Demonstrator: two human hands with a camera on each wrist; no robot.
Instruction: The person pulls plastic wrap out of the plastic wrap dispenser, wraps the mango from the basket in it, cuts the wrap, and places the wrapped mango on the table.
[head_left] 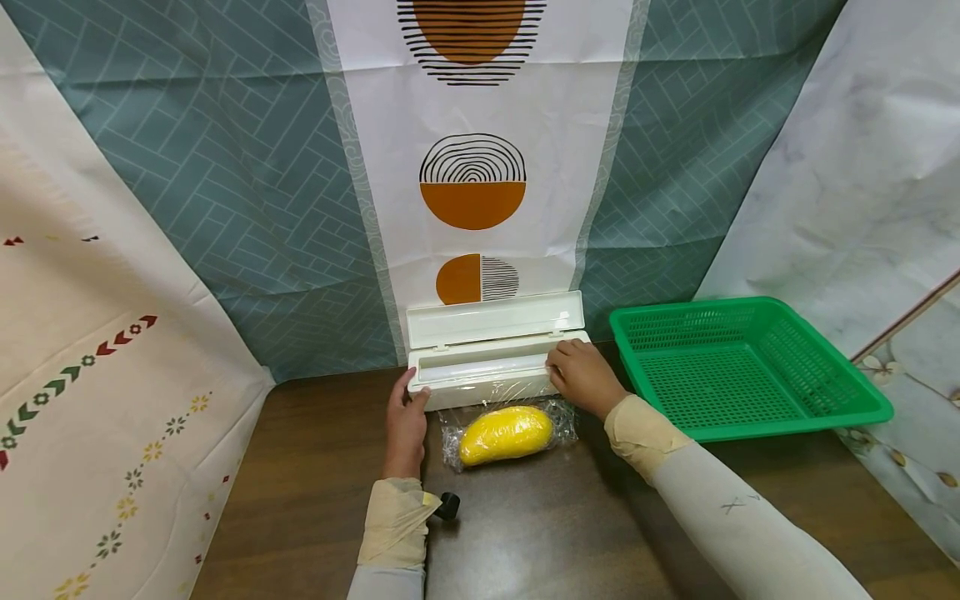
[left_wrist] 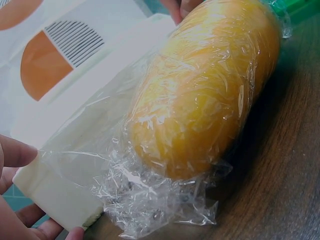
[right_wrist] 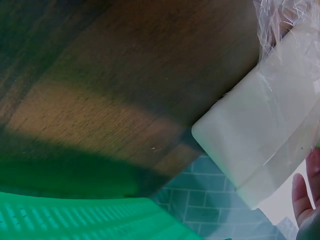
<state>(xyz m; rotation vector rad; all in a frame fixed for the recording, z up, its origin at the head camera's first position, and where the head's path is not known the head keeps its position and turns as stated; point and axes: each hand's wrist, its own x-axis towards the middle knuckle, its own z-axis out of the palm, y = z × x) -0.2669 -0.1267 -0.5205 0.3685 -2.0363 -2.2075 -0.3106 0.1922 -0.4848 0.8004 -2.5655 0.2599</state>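
Note:
A long white cling film dispenser [head_left: 487,389] stands at the table's back with its lid [head_left: 495,319] raised. Inside lies a pale film roll [head_left: 483,368]. My left hand [head_left: 406,433] grips the dispenser's left end, thumb in front. My right hand [head_left: 587,379] has its bent fingers on the front rim near the right end; what lies under the fingertips is hidden. In front of the dispenser sits a yellow, mango-like oblong [head_left: 506,435] wrapped in clear film. Crumpled film [left_wrist: 145,195] bunches at its ends, and a clear sheet [left_wrist: 95,125] stretches from it to the dispenser.
A green perforated basket [head_left: 750,425] stands to the right, close to my right forearm. Patterned cloth [head_left: 285,217] hangs behind the brown wooden table [head_left: 315,467]. A small black piece [head_left: 447,506] is beside my left wrist.

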